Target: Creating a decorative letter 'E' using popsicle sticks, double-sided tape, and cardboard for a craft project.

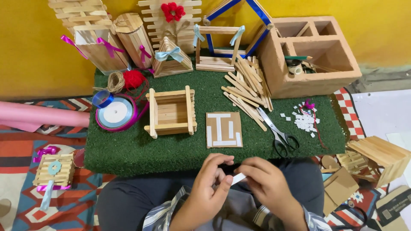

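left hand (208,182) + right hand (266,182) pinch white strip (238,178) | cardboard square (224,129), scissors (279,132) ahead on green mat (128,149)

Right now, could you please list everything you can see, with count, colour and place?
green artificial grass mat: one, green, centre
open box of wooden craft sticks: one, pale wood, mat centre-left
brown cardboard rectangle with white strips: one, mat centre
loose wooden craft sticks: a pile, pale wood, mat right of centre
black-handled scissors: one, right of the cardboard
small white paper pieces: many, mat right
hollow clay brick: one, tan, back right
ribbon spool: one, pink rim, mat left
red yarn ball: one, behind the spool
left hand: touches a white strip, bottom centre
right hand: holds that strip too
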